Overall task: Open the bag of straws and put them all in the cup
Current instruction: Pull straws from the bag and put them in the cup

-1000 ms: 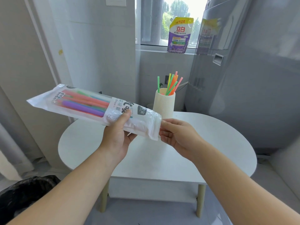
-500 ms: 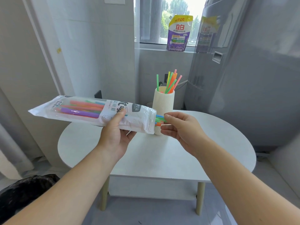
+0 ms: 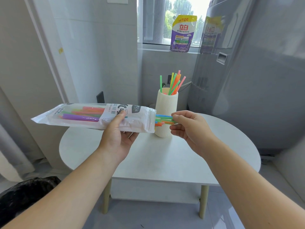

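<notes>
**Straws pinched at the bag's open end, above the table**

Far lower left: black bin bag point(image 3: 21, 195) on the floor. Bag of straws point(image 3: 82, 117) is held roughly level in the air over the left part of the white table point(image 3: 165, 161), sealed end pointing left, open end pointing right. Left hand point(image 3: 118, 138) grips it from below near the middle, thumb on the front face, fingers curled under. A bunch of straw ends point(image 3: 162, 120), blue, green and orange, sticks out of the open end. Cup point(image 3: 166, 104), cream and ribbed, stands upright on the table just behind that end, with cup straws point(image 3: 175, 83) leaning in it. Right hand point(image 3: 189, 128) pinches the protruding ends between thumb and fingertips. Behind: detergent pouch point(image 3: 182, 33) on the windowsill, grey fridge point(image 3: 255, 80) at far right.
</notes>
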Tool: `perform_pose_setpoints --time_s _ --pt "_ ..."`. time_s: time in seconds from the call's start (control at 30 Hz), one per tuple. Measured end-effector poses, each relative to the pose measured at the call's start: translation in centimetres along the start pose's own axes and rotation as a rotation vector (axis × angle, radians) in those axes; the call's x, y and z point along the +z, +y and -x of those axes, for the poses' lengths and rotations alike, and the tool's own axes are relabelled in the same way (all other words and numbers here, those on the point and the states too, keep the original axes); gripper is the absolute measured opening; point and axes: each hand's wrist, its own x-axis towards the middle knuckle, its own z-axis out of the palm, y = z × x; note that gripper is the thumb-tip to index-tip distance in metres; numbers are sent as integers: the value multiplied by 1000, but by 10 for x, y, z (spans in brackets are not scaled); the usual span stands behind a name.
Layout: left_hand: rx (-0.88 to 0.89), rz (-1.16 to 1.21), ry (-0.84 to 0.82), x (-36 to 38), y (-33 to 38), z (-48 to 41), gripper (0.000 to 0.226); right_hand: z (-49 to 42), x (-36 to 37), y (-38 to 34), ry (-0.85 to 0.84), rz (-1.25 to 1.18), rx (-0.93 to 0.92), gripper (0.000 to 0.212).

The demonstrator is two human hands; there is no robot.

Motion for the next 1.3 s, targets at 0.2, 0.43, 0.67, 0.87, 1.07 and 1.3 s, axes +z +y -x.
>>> perform_pose_setpoints --time_s 0.2,0.43,0.67,0.87,1.07,1.3 --pt "-15 1 17 1 0 0 16 1 0 0 4 91 -17 7" --pt "-33 38 53 -1 3 -1 11 -3 -10 -2 31 11 -24 12" --pt "-43 112 72 0 4 0 23 0 -4 5 -53 -188 34 57" --pt "-27 123 72 0 5 0 24 1 5 13 -57 -301 110 68" --pt "-22 106 59 0 6 1 29 -1 5 9 -29 -323 68 35" --pt "-38 114 34 4 3 3 23 7 19 9 -70 -715 175 38"
